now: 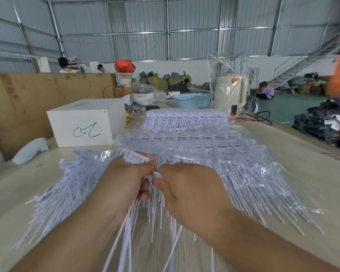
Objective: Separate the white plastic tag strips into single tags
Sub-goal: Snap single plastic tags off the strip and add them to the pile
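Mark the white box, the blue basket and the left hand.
white box (pixel 82 128): head view, on its front face beside the black scribble.
blue basket (pixel 191 102): head view, on its patterned front wall.
left hand (pixel 124 179): head view, on its back.

White tag strips (pixel 185 146) heaped on table (pixel 302 173)

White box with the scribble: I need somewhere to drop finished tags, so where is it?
In the head view the white box sits on the table's far left, beyond the left hand, left of the bagged tag strips.
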`<state>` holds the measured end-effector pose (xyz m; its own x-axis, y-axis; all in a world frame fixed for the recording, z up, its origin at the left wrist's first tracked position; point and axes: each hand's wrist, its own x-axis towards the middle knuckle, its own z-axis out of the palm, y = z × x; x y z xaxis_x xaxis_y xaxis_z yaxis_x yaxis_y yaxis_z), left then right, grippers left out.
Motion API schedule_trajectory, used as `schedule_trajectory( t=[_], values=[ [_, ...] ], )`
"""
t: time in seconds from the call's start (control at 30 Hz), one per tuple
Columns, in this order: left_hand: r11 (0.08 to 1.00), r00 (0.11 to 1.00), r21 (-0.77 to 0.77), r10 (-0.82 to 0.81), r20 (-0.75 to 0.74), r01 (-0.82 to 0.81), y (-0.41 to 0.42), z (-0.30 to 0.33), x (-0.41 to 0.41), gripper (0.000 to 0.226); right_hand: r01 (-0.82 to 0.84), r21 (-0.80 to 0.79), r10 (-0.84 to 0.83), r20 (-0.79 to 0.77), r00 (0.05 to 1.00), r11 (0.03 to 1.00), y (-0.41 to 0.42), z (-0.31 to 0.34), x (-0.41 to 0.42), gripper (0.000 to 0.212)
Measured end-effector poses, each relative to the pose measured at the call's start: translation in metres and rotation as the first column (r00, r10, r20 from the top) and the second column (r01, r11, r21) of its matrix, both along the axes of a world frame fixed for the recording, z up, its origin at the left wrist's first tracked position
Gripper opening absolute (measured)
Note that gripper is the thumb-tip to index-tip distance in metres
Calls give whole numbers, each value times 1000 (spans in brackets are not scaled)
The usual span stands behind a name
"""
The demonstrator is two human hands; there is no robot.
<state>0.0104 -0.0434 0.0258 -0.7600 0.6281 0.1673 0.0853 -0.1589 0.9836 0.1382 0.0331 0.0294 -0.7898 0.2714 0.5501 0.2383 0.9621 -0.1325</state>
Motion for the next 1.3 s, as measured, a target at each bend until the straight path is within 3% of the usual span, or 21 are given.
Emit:
schedule_trajectory(
  t=[0.07, 0.17, 0.23, 0.4, 0.5, 0.6, 0.77, 0.83, 0.93, 1.03, 1.1, 1.2, 1.3],
  values=[
    [992, 992, -41, 117, -43, -119, -7, 3, -20, 27, 25, 73, -24, -25, 999, 997, 2, 3, 4, 20],
    [994, 991, 64, 78, 111, -86, -17, 11, -39, 22, 1, -10, -3, -204, 979, 1000, 10, 7, 14, 27],
    [995, 990, 100, -6, 141, -8, -16, 13, -33, 14, -56, -135, 35, -153, 988, 989, 14, 5, 14, 22],
    [980, 981, 64, -182, -73, 187, -6, 5, 16, 21, -140, -262, 150, 20, 988, 955, 19, -5, 6, 47],
    [976, 981, 100, -193, -36, 196, -5, 5, 24, 23, -199, -368, 213, -3, 977, 908, 21, -8, 5, 54],
    [975, 973, 31, -219, -70, 221, -6, 4, 23, 14, -220, -415, 233, -18, 972, 883, 22, -8, 4, 60],
    [965, 964, -14, -263, -45, 263, -6, 0, 23, 27, -245, -499, 239, -77, 968, 831, 23, -8, 4, 63],
    [960, 959, -2, -280, -34, 280, -6, 3, 26, 30, -250, -522, 247, -76, 966, 816, 24, -8, 5, 60],
    [971, 971, 42, -236, 46, 235, -7, 5, 22, 20, -238, -512, 248, -50, 967, 825, 28, -6, 8, 37],
    [976, 968, 59, -217, 129, 211, -9, 6, 13, 21, -168, -518, 203, 11, 979, 839, 36, -7, 12, 44],
    [973, 969, 14, -231, 89, 230, -10, 5, 12, 9, -181, -534, 227, 22, 974, 826, 40, -8, 12, 42],
    [968, 967, -39, -251, -33, 250, -11, 0, 14, 14, -221, -534, 272, 17, 962, 816, 40, -8, 12, 30],
    [979, 978, -18, -202, -44, 201, -9, -2, 15, 18, -229, -513, 270, 4, 963, 827, 38, -8, 11, 23]
  ],
)
